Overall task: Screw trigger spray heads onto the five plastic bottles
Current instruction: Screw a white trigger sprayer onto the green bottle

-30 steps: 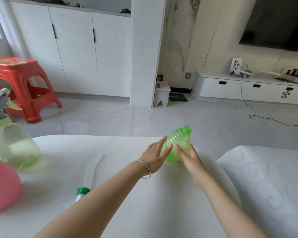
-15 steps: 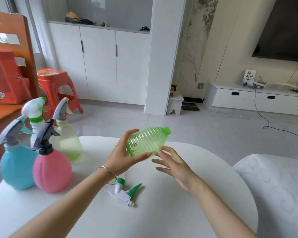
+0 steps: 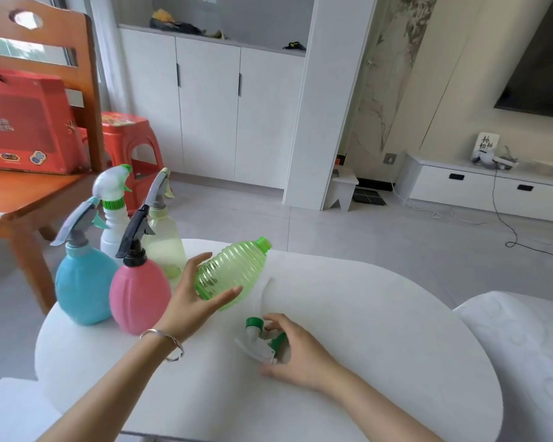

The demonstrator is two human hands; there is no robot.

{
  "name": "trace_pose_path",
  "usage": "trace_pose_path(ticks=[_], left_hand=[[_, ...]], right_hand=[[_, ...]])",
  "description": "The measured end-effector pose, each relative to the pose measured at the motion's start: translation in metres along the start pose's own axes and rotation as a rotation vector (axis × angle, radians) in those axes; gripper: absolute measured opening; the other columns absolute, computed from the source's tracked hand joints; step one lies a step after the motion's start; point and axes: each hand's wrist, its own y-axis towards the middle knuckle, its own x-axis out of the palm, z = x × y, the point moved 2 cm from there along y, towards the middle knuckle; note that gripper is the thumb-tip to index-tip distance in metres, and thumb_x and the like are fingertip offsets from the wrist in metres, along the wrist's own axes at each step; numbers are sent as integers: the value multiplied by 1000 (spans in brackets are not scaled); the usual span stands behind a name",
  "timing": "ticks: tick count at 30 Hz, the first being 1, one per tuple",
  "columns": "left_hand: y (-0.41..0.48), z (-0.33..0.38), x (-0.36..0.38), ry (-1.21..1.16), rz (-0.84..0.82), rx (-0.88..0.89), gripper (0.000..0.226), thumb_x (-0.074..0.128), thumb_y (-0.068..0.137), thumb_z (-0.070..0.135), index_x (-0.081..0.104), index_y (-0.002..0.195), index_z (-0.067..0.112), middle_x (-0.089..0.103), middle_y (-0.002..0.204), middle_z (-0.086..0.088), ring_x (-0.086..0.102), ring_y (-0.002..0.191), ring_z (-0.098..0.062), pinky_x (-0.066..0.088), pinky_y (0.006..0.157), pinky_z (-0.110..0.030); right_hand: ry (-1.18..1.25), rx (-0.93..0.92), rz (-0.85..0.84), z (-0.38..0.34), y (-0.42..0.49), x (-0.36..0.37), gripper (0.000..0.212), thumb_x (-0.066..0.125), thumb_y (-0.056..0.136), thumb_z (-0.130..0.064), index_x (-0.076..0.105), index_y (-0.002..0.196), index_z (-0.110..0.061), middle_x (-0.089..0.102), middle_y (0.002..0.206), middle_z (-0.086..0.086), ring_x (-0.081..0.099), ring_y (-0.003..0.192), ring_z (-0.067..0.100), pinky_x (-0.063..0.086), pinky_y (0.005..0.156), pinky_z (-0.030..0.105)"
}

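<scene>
The step in hand is judged to be the fitting of the last head: four bottles are seen already capped, and one is not. Nearest the camera, the right hand (image 3: 296,354) is laid over the loose trigger spray head (image 3: 258,341), which lies on the white table (image 3: 380,314); the fingers are curled loosely about the white body, with the green collar showing just beyond the fingertips. Whether a firm grip has been closed cannot be told. Just beyond and to the left of it, the green ribbed bottle (image 3: 233,271) is grasped by the left hand (image 3: 193,299), thumb across the near side and fingers behind the base. The bottle is held clear of the table, tilted, with its open threaded neck pointing up and away to the right. For the next move, the head would have to be lifted, its dip tube fed into the neck, the collar seated squarely on the thread and turned while the bottle is held steady. Left of the left hand, the pink bottle (image 3: 139,293) and blue bottle (image 3: 83,283) stand close together; behind them stand the pale yellow bottle (image 3: 163,247) and white bottle (image 3: 114,223), each with a head fitted.
</scene>
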Motion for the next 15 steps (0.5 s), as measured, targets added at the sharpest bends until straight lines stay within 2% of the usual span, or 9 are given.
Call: trace_pose_path(ticks=[3, 5, 8, 11, 13, 15], left_hand=[[4, 2, -1, -25, 7, 1, 83, 79, 67, 38, 36, 136, 25, 42, 133, 9, 40, 122, -7, 30, 97, -23], [5, 2, -2, -50, 25, -16, 85, 76, 62, 45, 36, 135, 28, 43, 131, 8, 44, 119, -10, 34, 93, -21], [5, 2, -2, -82, 53, -47, 85, 73, 59, 51, 37, 132, 31, 48, 129, 6, 50, 113, -11, 37, 83, -14], [5, -3, 1, -81, 34, -75, 86, 74, 60, 50, 36, 134, 29, 47, 132, 4, 49, 118, -15, 37, 91, -24], [5, -7, 3, -96, 32, -98, 82, 77, 64, 45, 37, 134, 28, 47, 134, 2, 50, 121, -18, 37, 93, -26], [5, -9, 6, -102, 30, -115, 77, 78, 67, 40, 39, 133, 28, 48, 134, 2, 51, 121, -18, 36, 92, -25]], right_hand=[[-191, -88, 79, -1, -1, 2, 69, 70, 73, -40, 40, 134, -31, 59, 122, -7, 53, 112, 14, 36, 97, 21], [-125, -85, 111, 0, -1, -5, 60, 68, 77, -36, 42, 130, -32, 61, 112, -7, 55, 105, 14, 38, 91, 18], [190, -57, 240, 0, 0, -29, 48, 69, 82, -24, 46, 123, -29, 60, 98, -4, 58, 93, 10, 40, 85, 12], [570, -3, 457, 4, 6, -63, 37, 60, 90, -11, 49, 125, -15, 63, 98, 5, 58, 85, 11, 44, 80, 18], [879, 72, 535, 10, 8, -88, 30, 51, 95, -16, 53, 124, -13, 63, 106, 7, 62, 90, 14, 45, 82, 24], [1235, 156, 557, 17, 5, -105, 24, 45, 96, -25, 60, 112, -14, 63, 105, 6, 63, 93, 18, 47, 84, 31]])
